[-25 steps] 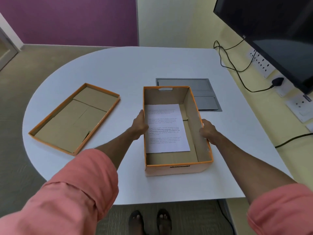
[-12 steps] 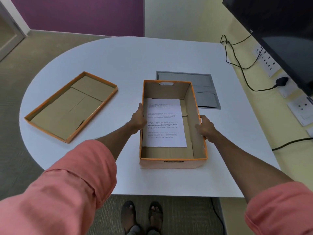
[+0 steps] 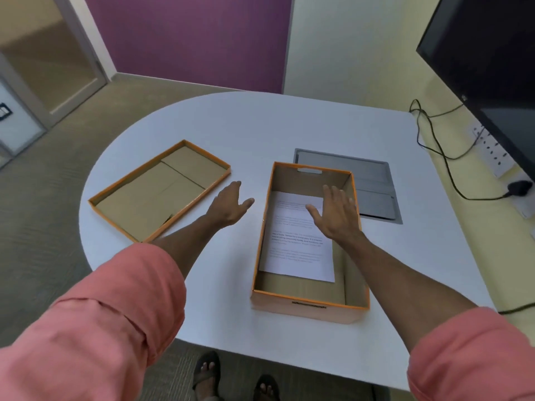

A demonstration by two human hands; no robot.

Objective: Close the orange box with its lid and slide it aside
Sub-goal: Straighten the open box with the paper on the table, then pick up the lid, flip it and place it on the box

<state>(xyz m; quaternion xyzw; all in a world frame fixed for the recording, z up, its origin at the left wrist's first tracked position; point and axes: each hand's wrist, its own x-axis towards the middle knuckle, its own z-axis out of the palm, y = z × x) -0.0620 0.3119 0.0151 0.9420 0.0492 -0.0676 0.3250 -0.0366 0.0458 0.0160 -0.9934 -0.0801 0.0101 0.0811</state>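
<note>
At the far left, a glass door and grey carpet border the white worktop, whose left end is rounded. On the left part of the worktop lies the orange lid, turned upside down with its brown cardboard inside facing up and its long side running diagonally from near left to far right. Just to the right of the lid's far corner, the left hand is held over bare worktop between lid and box, palm down, its fingers spread and empty, touching neither thing as far as can be seen. Its forearm reaches back to a rolled salmon-pink sleeve at the near left.

Right of centre stands the orange box, open at the top, its long side running near to far, with a handle slot in its far wall. A printed sheet of paper lies flat on its floor. The right hand is over the far half of the open box, fingers spread and holding nothing; whether it touches the rim cannot be told. Its arm crosses the box's right wall towards a second pink sleeve.

Behind the box, a grey cable hatch is set into the worktop. Farther right, black cables run to wall sockets beneath a dark monitor. Sandalled feet show below the near edge.
</note>
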